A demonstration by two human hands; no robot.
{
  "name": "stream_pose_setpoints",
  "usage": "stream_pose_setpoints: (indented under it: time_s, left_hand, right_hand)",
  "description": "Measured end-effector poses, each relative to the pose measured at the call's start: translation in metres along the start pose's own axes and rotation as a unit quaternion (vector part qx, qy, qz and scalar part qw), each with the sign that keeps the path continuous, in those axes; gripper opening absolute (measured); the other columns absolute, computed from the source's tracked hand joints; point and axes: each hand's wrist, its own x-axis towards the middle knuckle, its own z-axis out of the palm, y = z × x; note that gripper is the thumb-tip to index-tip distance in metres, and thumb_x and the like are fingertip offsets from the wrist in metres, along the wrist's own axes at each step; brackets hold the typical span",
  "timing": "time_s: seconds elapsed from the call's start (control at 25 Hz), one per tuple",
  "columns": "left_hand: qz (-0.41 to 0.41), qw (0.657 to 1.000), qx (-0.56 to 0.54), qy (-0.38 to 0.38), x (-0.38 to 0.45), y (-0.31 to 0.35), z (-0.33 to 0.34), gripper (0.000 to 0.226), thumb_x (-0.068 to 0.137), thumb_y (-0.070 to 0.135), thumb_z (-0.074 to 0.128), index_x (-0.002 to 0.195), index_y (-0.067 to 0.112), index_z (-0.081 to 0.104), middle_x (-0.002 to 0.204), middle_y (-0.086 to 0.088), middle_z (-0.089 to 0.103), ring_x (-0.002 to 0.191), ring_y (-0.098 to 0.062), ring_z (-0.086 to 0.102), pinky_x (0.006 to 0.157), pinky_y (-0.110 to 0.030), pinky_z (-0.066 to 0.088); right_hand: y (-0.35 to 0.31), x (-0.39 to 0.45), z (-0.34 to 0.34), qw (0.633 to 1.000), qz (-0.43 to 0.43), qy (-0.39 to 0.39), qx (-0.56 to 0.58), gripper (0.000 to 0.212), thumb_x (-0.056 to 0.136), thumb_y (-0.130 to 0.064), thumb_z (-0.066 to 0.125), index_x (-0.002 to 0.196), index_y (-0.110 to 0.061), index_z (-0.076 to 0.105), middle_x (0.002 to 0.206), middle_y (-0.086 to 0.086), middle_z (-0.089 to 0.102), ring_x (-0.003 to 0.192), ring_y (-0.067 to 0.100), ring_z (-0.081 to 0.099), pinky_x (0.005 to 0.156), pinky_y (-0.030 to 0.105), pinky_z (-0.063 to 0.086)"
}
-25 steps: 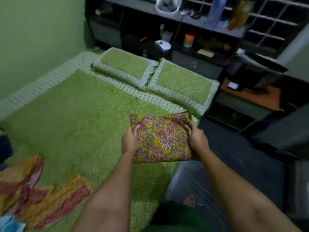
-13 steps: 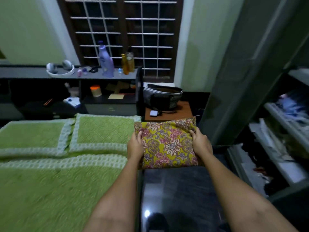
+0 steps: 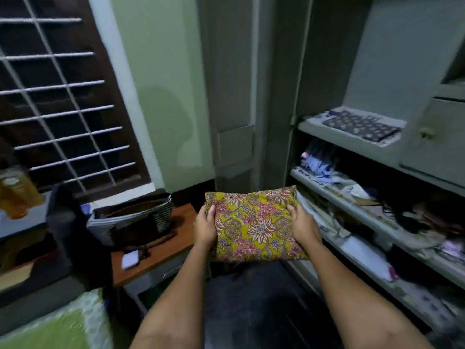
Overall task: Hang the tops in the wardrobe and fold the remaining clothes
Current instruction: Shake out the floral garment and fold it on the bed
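Hands (image 3: 205, 229) on folded floral cloth (image 3: 254, 224), fingers hidden underneath.

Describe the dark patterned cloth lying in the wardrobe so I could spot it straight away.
Look at the open wardrobe on the right and go to the highest shelf with clothes on it. A folded dark cloth with rows of pale dots lies flat there. Unlike the crumpled heaps on the shelves below, it is neat, and unlike the yellow floral bundle held in both hands, it is dark.
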Motion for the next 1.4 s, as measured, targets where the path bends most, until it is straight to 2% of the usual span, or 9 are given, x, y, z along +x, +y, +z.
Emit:
stream_pose_setpoints:
  time_s: [0.24,0.36,0.44,0.72,0.92,1.04,1.16,1.28,1.4]
  left_hand:
    - [0.096,0.983,0.031,-0.151,0.135,0.1,0.114,0.046,0.099,0.045,0.04,0.136,0.018,0.05,0.128,-0.002,0.059,0.117,-0.023,0.055,0.102,-0.043,0.044]
    - [0.146,0.963,0.027,-0.225,0.177,0.138,0.182,0.04,0.1,0.044,0.038,0.127,0.02,0.055,0.117,0.0,0.063,0.107,-0.019,0.059,0.095,-0.04,0.047]
    - [0.168,0.95,0.034,-0.259,0.2,0.155,0.228,0.038,0.101,0.042,0.037,0.124,0.02,0.056,0.112,0.0,0.064,0.101,-0.018,0.059,0.089,-0.036,0.048]
    - [0.237,0.927,0.024,-0.289,0.291,0.235,0.357,0.039,0.102,0.038,0.037,0.129,0.016,0.054,0.118,-0.005,0.063,0.109,-0.026,0.058,0.085,-0.032,0.043]
    - [0.278,0.912,0.006,-0.301,0.352,0.291,0.446,0.038,0.102,0.033,0.039,0.129,0.011,0.055,0.124,-0.011,0.061,0.114,-0.029,0.055,0.089,-0.033,0.041]
    - [0.287,0.899,-0.007,-0.332,0.386,0.312,0.513,0.041,0.101,0.038,0.039,0.128,0.013,0.056,0.122,-0.009,0.063,0.112,-0.028,0.057,0.097,-0.04,0.045]
    - [0.284,0.893,0.002,-0.349,0.414,0.326,0.568,0.037,0.1,0.038,0.039,0.125,0.016,0.055,0.119,-0.01,0.064,0.11,-0.031,0.059,0.095,-0.044,0.047]
    - [0.37,0.89,0.166,-0.211,0.421,0.331,0.604,0.038,0.099,0.037,0.042,0.128,0.015,0.05,0.122,-0.014,0.061,0.112,-0.036,0.056,0.09,-0.042,0.044]
    - [0.502,0.813,0.195,-0.223,0.403,0.337,0.632,0.03,0.098,0.032,0.041,0.117,0.015,0.058,0.116,-0.011,0.064,0.107,-0.033,0.057,0.09,-0.04,0.042]
  right_hand:
    - [0.013,0.103,-0.052,0.982,0.136,0.127,0.03,0.037,0.103,-0.043,0.025,0.122,-0.021,0.048,0.103,0.014,0.065,0.084,0.03,0.058,0.068,0.034,0.043]
    - [0.035,0.141,-0.076,0.964,0.194,0.183,0.02,0.037,0.102,-0.043,0.025,0.121,-0.02,0.047,0.105,0.017,0.065,0.091,0.034,0.06,0.07,0.034,0.043]
    - [0.054,0.169,-0.09,0.95,0.233,0.206,0.007,0.039,0.102,-0.044,0.024,0.122,-0.02,0.046,0.095,0.013,0.064,0.081,0.031,0.06,0.068,0.034,0.047]
    - [0.081,0.297,-0.144,0.929,0.247,0.277,0.005,0.04,0.103,-0.045,0.024,0.125,-0.019,0.046,0.084,0.004,0.061,0.064,0.021,0.059,0.053,0.031,0.047]
    - [0.1,0.387,-0.187,0.918,0.238,0.317,0.033,0.042,0.104,-0.042,0.025,0.133,-0.018,0.044,0.113,0.01,0.064,0.072,0.02,0.054,0.056,0.03,0.037]
    - [0.126,0.442,-0.207,0.904,0.26,0.339,0.027,0.04,0.104,-0.042,0.024,0.128,-0.02,0.047,0.099,0.006,0.063,0.067,0.018,0.055,0.053,0.029,0.039]
    - [0.151,0.489,-0.22,0.891,0.296,0.344,-0.007,0.039,0.103,-0.042,0.026,0.123,-0.017,0.048,0.107,0.013,0.064,0.084,0.028,0.059,0.069,0.034,0.046]
    - [0.171,0.525,-0.219,0.873,0.364,0.303,-0.119,0.039,0.101,-0.035,0.038,0.132,-0.012,0.041,0.128,0.016,0.054,0.116,0.034,0.052,0.087,0.038,0.042]
    - [0.167,0.559,-0.209,0.885,0.321,0.293,-0.167,0.039,0.097,-0.016,0.041,0.135,-0.011,0.04,0.136,0.012,0.047,0.125,0.03,0.045,0.101,0.037,0.036]
